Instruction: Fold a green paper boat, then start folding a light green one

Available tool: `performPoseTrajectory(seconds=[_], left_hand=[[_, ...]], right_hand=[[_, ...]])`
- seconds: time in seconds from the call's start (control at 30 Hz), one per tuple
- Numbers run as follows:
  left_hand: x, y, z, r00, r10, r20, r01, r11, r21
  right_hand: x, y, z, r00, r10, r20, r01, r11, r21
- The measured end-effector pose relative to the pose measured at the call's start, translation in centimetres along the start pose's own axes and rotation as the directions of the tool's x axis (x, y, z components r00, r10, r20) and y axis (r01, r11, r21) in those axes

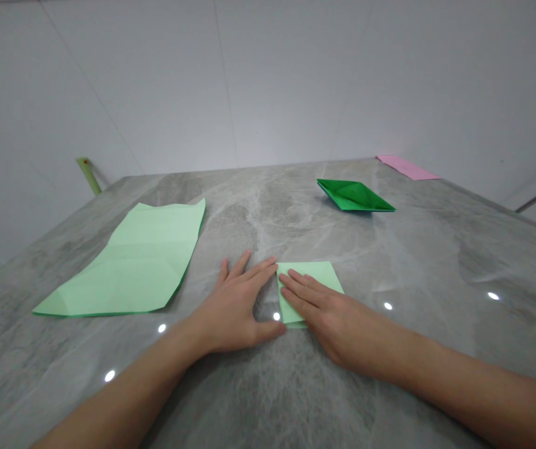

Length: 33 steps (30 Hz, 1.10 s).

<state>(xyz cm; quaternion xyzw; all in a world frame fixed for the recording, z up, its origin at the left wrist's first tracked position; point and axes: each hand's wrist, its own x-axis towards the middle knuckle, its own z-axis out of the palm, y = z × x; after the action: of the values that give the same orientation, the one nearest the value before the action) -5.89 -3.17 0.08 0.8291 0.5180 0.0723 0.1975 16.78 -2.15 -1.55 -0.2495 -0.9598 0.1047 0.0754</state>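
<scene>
A small folded light-green paper (312, 269) lies flat on the grey marbled tabletop, straight in front of me. My right hand (324, 312) rests on it, fingers stretched out and pressing on its left part, covering much of the sheet. At the paper's left edge is my left hand (242, 305), its fingers spread on the table. The index fingertip touches the upper left corner and the thumb tip is near the lower left corner. Nothing is gripped in either hand.
A larger creased light-green sheet (141, 262) lies to the left. At the back right sits a folded dark-green paper boat (356, 196). Pink paper (408, 167) lies at the table's (258, 206) far right edge by the white wall. A green strip (89, 176) stands behind the left edge.
</scene>
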Motion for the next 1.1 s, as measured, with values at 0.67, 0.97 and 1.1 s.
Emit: performPoseTrajectory(seconds=[0.67, 0.97, 1.1], left_hand=[[0.7, -1.3, -0.2, 0.998, 0.037, 0.041, -0.041, 0.994, 0.102], [0.7, -0.9, -0.2, 0.999, 0.048, 0.019, -0.050, 0.990, 0.132], [0.7, -1.1, -0.4, 0.994, 0.048, -0.094, -0.031, 0.984, 0.174]], right_hand=[[0.4, -0.5, -0.2, 1.000, 0.008, 0.004, -0.008, 1.000, -0.026], [0.5, -0.6, -0.7, 0.999, -0.003, 0.052, 0.006, 0.998, -0.057], [0.1, -0.2, -1.0, 1.000, 0.007, 0.025, -0.005, 0.997, -0.080]])
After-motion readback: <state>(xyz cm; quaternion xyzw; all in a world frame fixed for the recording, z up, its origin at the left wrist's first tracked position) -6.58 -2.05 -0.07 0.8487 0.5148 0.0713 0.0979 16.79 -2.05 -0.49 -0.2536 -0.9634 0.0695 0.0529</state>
